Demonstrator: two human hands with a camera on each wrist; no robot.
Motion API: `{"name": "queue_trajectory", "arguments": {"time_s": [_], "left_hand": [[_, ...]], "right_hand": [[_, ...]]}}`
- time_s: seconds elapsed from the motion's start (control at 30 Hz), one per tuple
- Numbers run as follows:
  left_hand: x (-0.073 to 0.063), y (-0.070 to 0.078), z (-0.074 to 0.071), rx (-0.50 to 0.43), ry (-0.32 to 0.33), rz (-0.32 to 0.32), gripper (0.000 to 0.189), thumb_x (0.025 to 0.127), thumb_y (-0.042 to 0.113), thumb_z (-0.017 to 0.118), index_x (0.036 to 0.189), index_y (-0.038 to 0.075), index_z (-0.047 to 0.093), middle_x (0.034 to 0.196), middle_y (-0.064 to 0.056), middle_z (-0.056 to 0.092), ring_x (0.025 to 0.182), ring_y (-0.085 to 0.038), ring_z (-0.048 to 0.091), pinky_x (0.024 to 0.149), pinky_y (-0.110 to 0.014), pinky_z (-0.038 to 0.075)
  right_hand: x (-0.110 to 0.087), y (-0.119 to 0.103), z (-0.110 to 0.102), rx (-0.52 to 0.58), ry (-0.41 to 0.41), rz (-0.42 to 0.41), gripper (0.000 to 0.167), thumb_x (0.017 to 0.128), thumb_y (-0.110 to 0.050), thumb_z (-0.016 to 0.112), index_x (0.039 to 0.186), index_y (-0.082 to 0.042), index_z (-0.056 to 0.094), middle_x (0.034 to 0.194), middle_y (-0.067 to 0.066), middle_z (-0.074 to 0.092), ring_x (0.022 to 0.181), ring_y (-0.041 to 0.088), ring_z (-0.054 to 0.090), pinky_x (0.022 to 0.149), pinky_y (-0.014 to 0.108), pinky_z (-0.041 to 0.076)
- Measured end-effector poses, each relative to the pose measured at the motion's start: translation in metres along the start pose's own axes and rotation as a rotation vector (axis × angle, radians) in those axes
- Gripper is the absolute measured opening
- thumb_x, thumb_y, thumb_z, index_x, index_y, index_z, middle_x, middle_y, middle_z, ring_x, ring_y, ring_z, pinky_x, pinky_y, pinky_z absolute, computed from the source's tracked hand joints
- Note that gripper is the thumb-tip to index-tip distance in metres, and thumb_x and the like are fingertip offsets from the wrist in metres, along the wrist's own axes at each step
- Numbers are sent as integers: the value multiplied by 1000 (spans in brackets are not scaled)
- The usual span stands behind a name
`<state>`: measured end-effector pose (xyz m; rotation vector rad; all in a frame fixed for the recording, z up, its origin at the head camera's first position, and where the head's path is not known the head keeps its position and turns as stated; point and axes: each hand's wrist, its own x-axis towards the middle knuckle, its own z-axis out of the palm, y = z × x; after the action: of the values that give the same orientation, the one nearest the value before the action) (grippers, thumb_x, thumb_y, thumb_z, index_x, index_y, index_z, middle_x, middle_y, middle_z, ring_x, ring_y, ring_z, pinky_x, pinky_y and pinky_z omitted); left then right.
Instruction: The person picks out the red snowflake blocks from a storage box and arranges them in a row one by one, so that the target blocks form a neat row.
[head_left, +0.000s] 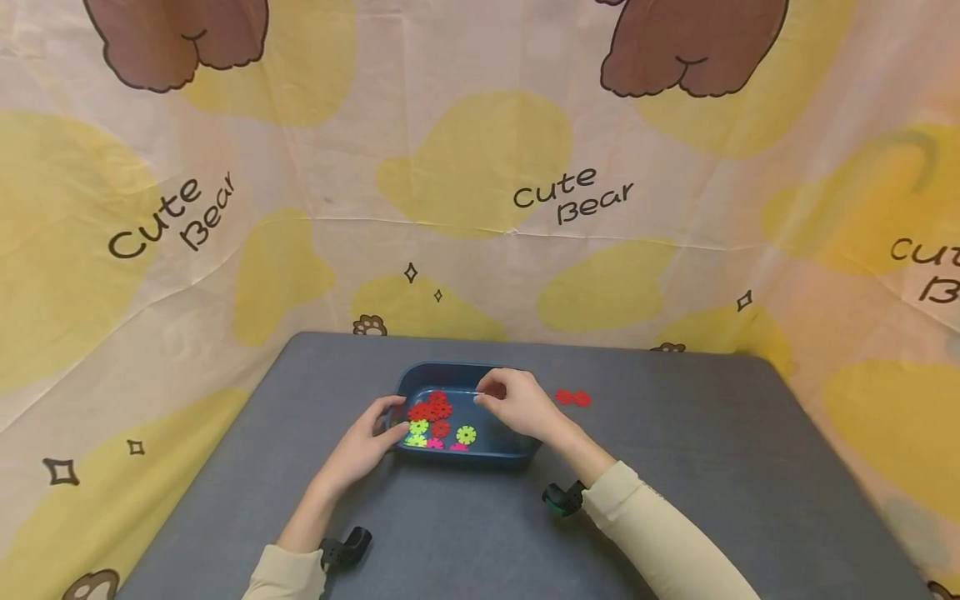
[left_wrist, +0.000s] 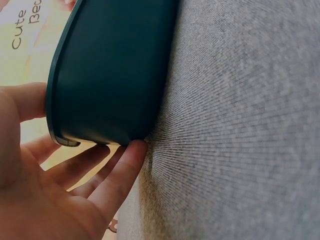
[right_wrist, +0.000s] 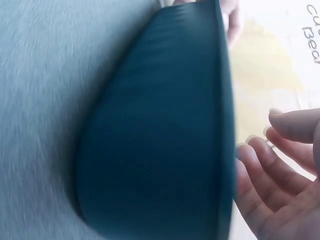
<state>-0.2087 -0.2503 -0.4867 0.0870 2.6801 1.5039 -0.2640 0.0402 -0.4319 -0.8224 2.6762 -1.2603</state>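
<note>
A dark blue plastic tray [head_left: 480, 457] stands on the grey table. Toward its left side lie several notched plastic discs: red ones [head_left: 431, 408], yellow-green ones [head_left: 466, 435] and pink ones [head_left: 435, 443]. My left hand [head_left: 375, 435] grips the tray's left end, thumb over the rim and fingers against the outer wall [left_wrist: 110, 75]. Over the tray's right part hovers my right hand [head_left: 513, 402], fingers loosely bent. In the right wrist view, the right thumb and fingers [right_wrist: 265, 175] are apart beside the tray rim, with no disc visible between them.
Two red discs [head_left: 573, 398] lie side by side on the table [head_left: 675, 467], right of the tray. A printed cloth [head_left: 480, 167] hangs behind and along both sides of the table. Each wrist carries a black camera mount [head_left: 347, 547].
</note>
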Motion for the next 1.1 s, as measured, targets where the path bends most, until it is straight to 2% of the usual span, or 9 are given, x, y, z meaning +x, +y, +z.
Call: {"name": "queue_trajectory", "arguments": {"time_s": [0.37, 0.63, 0.77, 1.1], "left_hand": [[0, 1, 2, 8, 11, -4, 52, 101, 29, 64, 148, 16, 47, 157, -19, 40, 141, -51, 38, 105, -63, 41], [-1, 2, 2, 10, 8, -4, 53, 101, 30, 64, 149, 15, 47, 157, -19, 40, 140, -52, 39, 106, -65, 39], [0, 2, 1, 18, 11, -7, 53, 101, 30, 64, 149, 15, 46, 157, -19, 40, 140, -52, 39, 106, -67, 37], [-1, 2, 1, -4, 6, -13, 53, 101, 31, 64, 149, 17, 46, 157, -17, 41, 141, -51, 38, 107, -66, 37]], "right_hand": [[15, -1, 34, -20, -63, -25, 11, 96, -19, 72, 104, -11, 72, 92, -6, 67, 80, 10, 60, 73, 30, 52], [27, 2, 53, -47, -119, -5, 11, 96, -17, 73, 104, -10, 72, 86, -7, 64, 76, 9, 59, 69, 27, 51], [33, 4, 60, -84, -140, -3, 16, 95, -17, 74, 106, -6, 73, 86, -6, 65, 77, 10, 59, 71, 25, 52], [43, 3, 71, -176, -207, -1, 11, 92, -14, 75, 103, -11, 75, 85, -7, 65, 75, 10, 58, 72, 28, 52]]}}
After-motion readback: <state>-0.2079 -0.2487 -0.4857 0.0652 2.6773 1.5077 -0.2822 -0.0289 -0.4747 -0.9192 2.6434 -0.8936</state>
